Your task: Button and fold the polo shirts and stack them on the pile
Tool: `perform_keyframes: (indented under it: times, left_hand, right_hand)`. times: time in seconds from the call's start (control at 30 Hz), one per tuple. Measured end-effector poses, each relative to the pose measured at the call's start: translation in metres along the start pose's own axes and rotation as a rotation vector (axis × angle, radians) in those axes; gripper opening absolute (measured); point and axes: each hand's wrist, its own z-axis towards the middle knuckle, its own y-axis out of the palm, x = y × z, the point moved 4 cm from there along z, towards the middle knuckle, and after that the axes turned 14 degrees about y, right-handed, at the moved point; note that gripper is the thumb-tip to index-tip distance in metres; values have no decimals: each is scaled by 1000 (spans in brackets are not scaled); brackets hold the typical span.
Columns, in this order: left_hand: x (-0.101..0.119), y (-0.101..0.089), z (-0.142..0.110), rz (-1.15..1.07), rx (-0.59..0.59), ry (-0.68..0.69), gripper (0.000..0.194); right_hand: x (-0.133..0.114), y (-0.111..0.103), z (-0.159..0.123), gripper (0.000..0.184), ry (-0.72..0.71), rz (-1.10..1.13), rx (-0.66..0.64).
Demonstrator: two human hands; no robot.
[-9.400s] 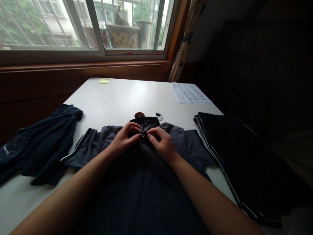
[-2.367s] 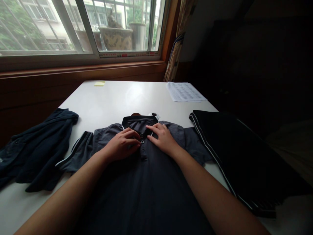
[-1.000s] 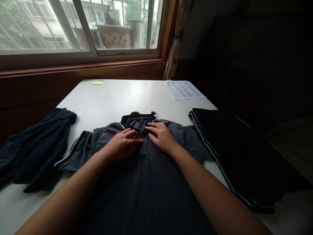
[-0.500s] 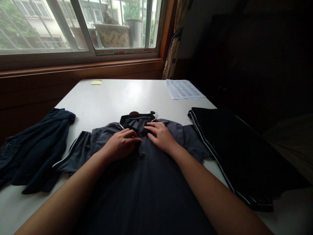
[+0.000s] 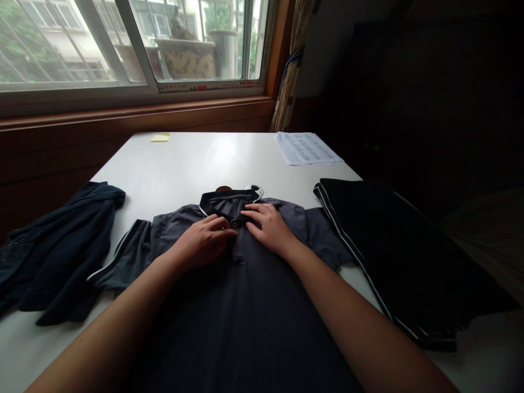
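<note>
Across the near part of the white surface [image 5: 184, 166], note the dark shirt [image 5: 245, 311], spread front up with its collar [image 5: 210, 204] toward the window [image 5: 196, 49]. At the top of the placket [image 5: 238, 252], beside a small ringed button [image 5: 234, 224], see the left hand [image 5: 202, 240]: fingers narrow, thumb and forefinger close together, impossible to tell whether pinching cloth. Opposite, on the right side of the collar, find the right hand [image 5: 272, 229]: fingers moderately wide, apparently resting on the cloth rather than gripping.

For good work at this placket, probably best to steady the collar lightly with the right hand and make only small, fingertip adjustments with the left. Better to keep both edges level, without tugging at the button or dragging the collar askew. Worth smoothing outward from the placket, never across it, to avoid bunching. Also wise to keep both forearms clear of the navy garment [image 5: 77, 245] to the left and the folded black garment [image 5: 393, 245] to the right.
</note>
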Motion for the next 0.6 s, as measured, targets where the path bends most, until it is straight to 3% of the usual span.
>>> perform_keyframes:
  times: [0.6]
  left_hand:
    - [-2, 1, 0, -53, -11, -31, 40]
  right_hand:
    - [-1, -1, 0, 35, -6, -2, 7]
